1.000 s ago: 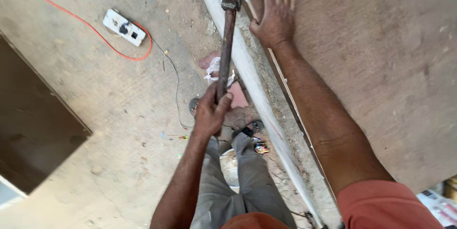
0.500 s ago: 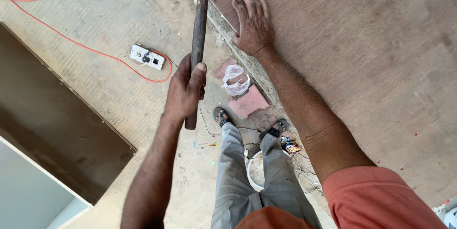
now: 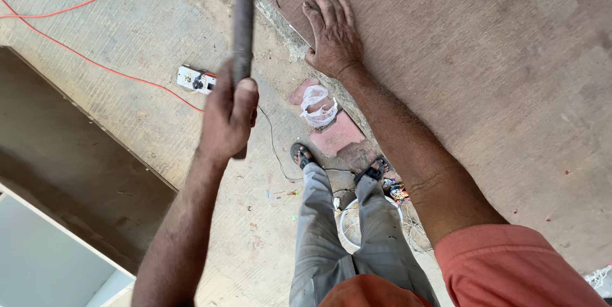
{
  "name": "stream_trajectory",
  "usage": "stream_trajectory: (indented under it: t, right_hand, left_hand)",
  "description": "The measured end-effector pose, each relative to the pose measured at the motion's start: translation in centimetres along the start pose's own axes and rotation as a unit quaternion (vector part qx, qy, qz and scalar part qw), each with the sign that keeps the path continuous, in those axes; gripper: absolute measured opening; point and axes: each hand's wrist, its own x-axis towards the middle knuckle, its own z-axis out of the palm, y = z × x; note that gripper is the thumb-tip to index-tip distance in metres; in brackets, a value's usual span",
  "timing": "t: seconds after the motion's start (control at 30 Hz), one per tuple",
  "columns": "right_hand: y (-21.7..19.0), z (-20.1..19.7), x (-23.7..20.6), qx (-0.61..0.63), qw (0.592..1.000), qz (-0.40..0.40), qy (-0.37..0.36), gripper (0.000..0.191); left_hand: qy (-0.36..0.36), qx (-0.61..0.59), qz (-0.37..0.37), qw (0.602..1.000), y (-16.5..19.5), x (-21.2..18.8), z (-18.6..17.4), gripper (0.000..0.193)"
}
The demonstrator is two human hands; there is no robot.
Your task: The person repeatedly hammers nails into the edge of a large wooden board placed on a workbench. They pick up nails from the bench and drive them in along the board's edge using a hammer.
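The left hand (image 3: 228, 112) was wrapped tight around the lower end of a hammer handle (image 3: 243, 33), fingers curled fully about the dark shaft; the handle rose toward twelve o'clock and ran out of the top edge of the view, so the head could not be seen. The right hand (image 3: 333, 34) lay flat and spread, palm down, on the brown plywood sheet (image 3: 484, 90), pressed near the sheet's edge at about one o'clock from the gripping hand; it pinched nothing that could be made out, and whether a nail stood beside its fingertips was too small to tell.

By the look of it the step in hand was a hammer stroke along the board's edge, with the tool raised and the sheet steadied; the next move would call for a controlled downswing that lands clear of the spread fingers, the flat hand keeping the sheet from shifting.

Below, on the concrete floor (image 3: 127, 39), an orange cable (image 3: 95, 65) ran toward a white socket box (image 3: 194, 79) at nine o'clock from the handle; a crumpled white plastic bag (image 3: 317, 104) lay on reddish bricks (image 3: 338, 135) by the sandalled feet (image 3: 303, 154).
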Motion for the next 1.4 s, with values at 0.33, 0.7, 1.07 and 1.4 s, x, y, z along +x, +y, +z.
stream_trajectory:
  t: [0.33,0.7,1.07,1.4]
  right_hand:
    - [0.4,-0.4,-0.2,0.002,1.000,-0.012,0.016,0.099]
    - [-0.2,-1.4,-0.8,0.028,0.999,-0.010,0.013,0.097]
    - [0.0,-1.1,-0.2,0.019,1.000,0.007,-0.005,0.094]
    - [-0.1,-1.5,-0.2,0.003,1.000,-0.008,0.003,0.093]
  left_hand:
    - [0.068,-0.177,0.058,0.980,0.2,-4.1,-2.7,0.055]
    - [0.034,-0.142,-0.109,0.983,-3.2,-1.5,2.4,0.048]
    - [0.023,-0.172,-0.143,0.974,-7.4,-0.8,4.1,0.042]
    - [0.126,-0.150,0.281,0.940,-7.2,-1.2,2.9,0.038]
